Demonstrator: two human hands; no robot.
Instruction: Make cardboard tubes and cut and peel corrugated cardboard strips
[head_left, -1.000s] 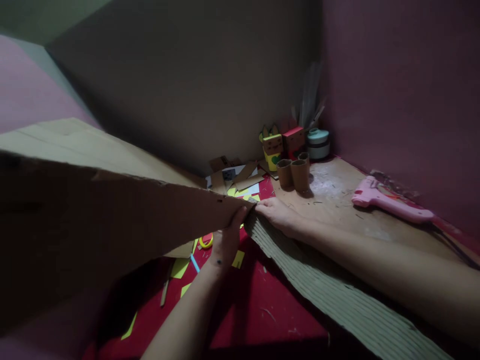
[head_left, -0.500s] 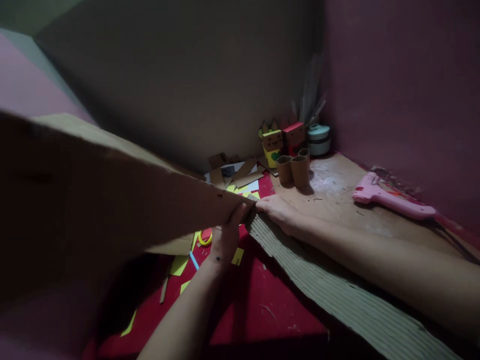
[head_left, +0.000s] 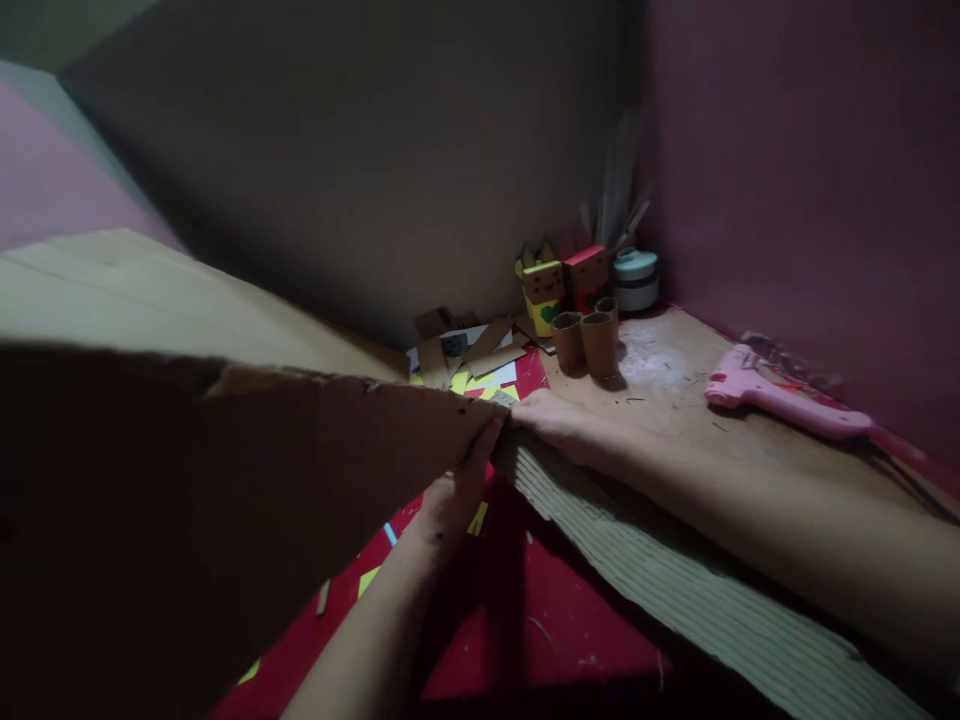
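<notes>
A big sheet of cardboard (head_left: 300, 480) slants across the left side, its torn upper edge narrowing toward the middle. My left hand (head_left: 457, 490) grips the sheet's narrow end, thumb on the near face and the other fingers partly hidden. Close beside it, my right hand (head_left: 544, 415) is closed on the far end of a corrugated cardboard strip (head_left: 675, 570), which runs down to the lower right beneath my forearm. The sheet and the strip meet between my hands; whether they are still joined there I cannot tell.
A red table surface (head_left: 555, 620) holds yellow paper scraps (head_left: 478, 518). Cardboard offcuts (head_left: 487, 345) lie at the back. Behind stand cardboard tubes (head_left: 600, 343), a yellow figure (head_left: 544, 300), a red figure (head_left: 587, 272) and a lidded container (head_left: 636, 280). A pink glue gun (head_left: 787, 393) lies at right.
The large cardboard sheet has tilted, showing more of its upper face and covering more of the table's left side. My left hand has turned slightly with it; my right hand stays nearly in place.
</notes>
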